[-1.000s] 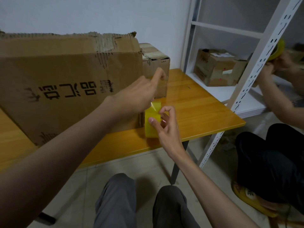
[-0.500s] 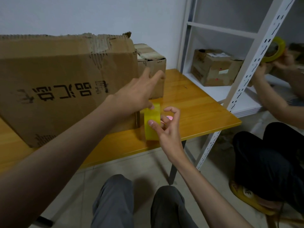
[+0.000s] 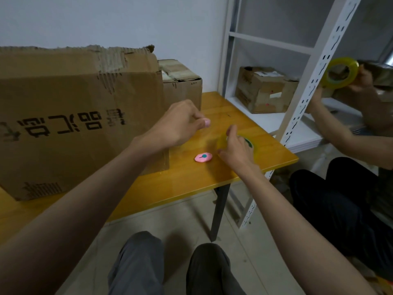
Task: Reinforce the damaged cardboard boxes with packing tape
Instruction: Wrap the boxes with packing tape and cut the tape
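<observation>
The big torn cardboard box (image 3: 80, 116) stands on the yellow wooden table (image 3: 244, 171), its ripped top flap facing the wearer, with a smaller box (image 3: 182, 84) just behind it. The right hand (image 3: 236, 150) lies curled over the roll of packing tape (image 3: 251, 143), which seems to lie flat near the table's right edge. The left hand (image 3: 180, 124) has its fingertips pressed together, probably pinching a clear tape end, though blur hides it. A small pink object (image 3: 203, 157) lies between the hands. If the strip slackens, it could fold and stick to itself.
</observation>
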The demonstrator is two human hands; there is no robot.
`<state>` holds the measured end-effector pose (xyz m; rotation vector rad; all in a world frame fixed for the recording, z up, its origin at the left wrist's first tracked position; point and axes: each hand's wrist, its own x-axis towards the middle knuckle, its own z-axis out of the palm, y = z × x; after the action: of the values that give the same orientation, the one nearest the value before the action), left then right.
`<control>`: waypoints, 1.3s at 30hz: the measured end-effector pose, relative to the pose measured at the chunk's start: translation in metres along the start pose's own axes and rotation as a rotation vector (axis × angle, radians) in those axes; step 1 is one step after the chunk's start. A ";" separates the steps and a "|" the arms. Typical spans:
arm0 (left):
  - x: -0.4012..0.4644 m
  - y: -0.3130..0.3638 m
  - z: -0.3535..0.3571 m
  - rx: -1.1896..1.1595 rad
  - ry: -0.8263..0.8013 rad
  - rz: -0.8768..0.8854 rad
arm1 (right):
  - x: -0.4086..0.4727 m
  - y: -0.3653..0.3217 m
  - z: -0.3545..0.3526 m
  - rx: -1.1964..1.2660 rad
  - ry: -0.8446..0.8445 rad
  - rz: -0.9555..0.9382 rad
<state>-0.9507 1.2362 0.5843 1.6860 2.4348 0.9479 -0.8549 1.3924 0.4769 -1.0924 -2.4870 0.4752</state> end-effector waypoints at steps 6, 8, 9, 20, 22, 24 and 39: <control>-0.004 -0.002 -0.006 -0.025 0.071 -0.048 | 0.003 -0.009 0.006 0.206 0.095 0.030; -0.009 -0.003 -0.008 -0.050 0.146 -0.065 | -0.010 -0.025 -0.008 0.681 0.264 0.019; -0.011 -0.003 -0.010 -0.069 0.189 -0.068 | -0.020 -0.037 -0.018 0.954 0.283 0.054; -0.032 -0.001 -0.048 -0.140 0.423 -0.117 | -0.056 -0.102 -0.035 1.451 0.031 -0.026; -0.036 -0.002 -0.051 -0.152 0.426 -0.131 | -0.057 -0.109 -0.034 1.448 0.038 -0.036; -0.040 -0.003 -0.058 -0.136 0.421 -0.147 | -0.056 -0.115 -0.035 1.470 0.011 -0.021; 0.013 -0.002 -0.139 0.494 0.304 -0.403 | -0.009 -0.133 -0.017 1.467 -0.178 0.177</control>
<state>-1.0067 1.1829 0.7001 1.1064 3.2502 0.6173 -0.9248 1.3027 0.5492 -0.5697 -1.3772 2.0086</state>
